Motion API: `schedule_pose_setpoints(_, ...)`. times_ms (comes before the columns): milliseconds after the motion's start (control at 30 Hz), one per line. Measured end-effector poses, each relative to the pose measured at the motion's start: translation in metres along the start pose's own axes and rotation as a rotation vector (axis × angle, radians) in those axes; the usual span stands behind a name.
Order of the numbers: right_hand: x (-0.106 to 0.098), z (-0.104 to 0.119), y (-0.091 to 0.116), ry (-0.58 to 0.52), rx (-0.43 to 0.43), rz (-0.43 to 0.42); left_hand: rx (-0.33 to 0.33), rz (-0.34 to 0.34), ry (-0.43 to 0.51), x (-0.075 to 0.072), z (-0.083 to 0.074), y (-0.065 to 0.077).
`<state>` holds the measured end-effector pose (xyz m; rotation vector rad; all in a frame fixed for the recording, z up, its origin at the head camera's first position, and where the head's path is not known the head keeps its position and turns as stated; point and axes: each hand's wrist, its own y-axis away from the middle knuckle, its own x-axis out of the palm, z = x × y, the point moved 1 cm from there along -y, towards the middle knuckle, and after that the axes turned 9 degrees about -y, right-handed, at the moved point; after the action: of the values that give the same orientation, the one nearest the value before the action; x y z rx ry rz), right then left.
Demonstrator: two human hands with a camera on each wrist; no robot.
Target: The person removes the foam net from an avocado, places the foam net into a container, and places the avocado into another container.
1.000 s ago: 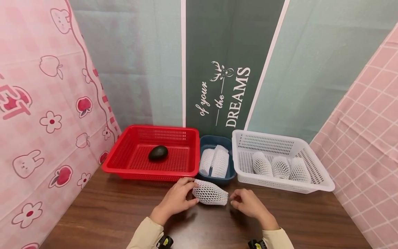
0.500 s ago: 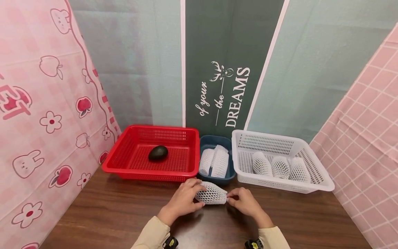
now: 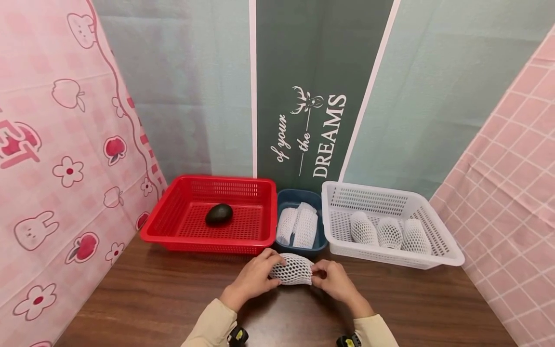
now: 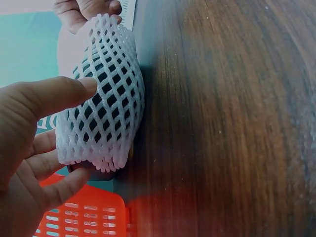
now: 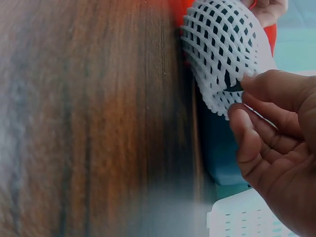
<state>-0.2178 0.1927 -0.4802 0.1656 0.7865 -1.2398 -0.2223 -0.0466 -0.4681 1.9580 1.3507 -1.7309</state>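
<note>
A white foam net sleeve (image 3: 297, 269) with a dark fruit inside it lies sideways just above the table's front middle. My left hand (image 3: 255, 273) holds its left end, thumb on the near side and fingers behind. At the other end, my right hand (image 3: 335, 280) pinches the sleeve's edge between thumb and fingers. The left wrist view shows the dark skin through the mesh of the sleeve (image 4: 106, 98). In the right wrist view a bit of dark skin peeks out beside the thumb of the right hand (image 5: 281, 123).
A red basket (image 3: 173, 241) at the left holds one dark avocado (image 3: 218, 215). Behind the hands, a blue bin (image 3: 323, 236) contains folded foam net sleeves (image 3: 305, 229). The white basket (image 3: 390, 260) on the right holds three net-covered fruits (image 3: 389, 233).
My right hand has come left from beside the sleeve and now pinches its right end, which looks shorter. My left hand has shifted slightly right along with the sleeve.
</note>
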Motion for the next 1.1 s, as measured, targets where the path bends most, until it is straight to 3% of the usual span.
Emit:
schedule_pose_setpoints(167, 0.002, 0.000, -0.002, -0.067, 0.019, 0.001, 0.005, 0.018, 0.017, 0.000, 0.002, -0.001)
schedule_pose_setpoints(333, 0.005, -0.002, -0.003, -0.147, 0.035, 0.071, 0.027, -0.001, 0.026, 0.003, 0.004, -0.002)
schedule_pose_setpoints(500, 0.012, -0.002, -0.005, -0.168, 0.024, 0.113, -0.012, 0.002, 0.033, 0.005, 0.005, -0.001)
schedule_pose_setpoints(733, 0.017, -0.001, -0.009, -0.100, 0.005, 0.089, -0.037, -0.008, 0.019, 0.006, 0.006, -0.001)
schedule_pose_setpoints(967, 0.016, 0.001, -0.010, -0.069, 0.009, 0.081, -0.022, -0.001, -0.007, 0.005, 0.006, -0.003)
schedule_pose_setpoints(1100, 0.016, 0.001, -0.010, -0.065, 0.020, 0.084, 0.001, 0.020, 0.026, 0.003, 0.010, -0.002)
